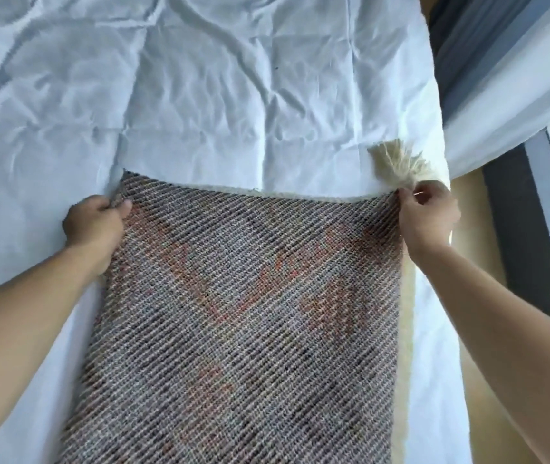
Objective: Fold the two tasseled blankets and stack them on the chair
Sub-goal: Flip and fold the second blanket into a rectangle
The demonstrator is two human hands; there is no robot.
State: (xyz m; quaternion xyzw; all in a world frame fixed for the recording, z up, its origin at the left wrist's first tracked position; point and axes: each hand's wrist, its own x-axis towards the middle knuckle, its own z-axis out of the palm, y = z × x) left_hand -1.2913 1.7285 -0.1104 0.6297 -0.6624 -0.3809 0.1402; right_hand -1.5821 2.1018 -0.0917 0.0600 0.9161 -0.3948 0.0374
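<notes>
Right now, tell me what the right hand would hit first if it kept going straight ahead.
Probably the cream tassel, lying just beyond the right hand at the blanket corner; past it, only white sheet.

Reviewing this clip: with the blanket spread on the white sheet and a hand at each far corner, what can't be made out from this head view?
- Chair and second blanket: outside the frame.
- Blanket: near end cut off by the bottom edge.
- Left far corner: covered by the left hand; any tassel there is hidden.
- Right hand: pinches beside the tassel; fingertips blurred.
- Sheet: what lies under it is hidden.
</notes>
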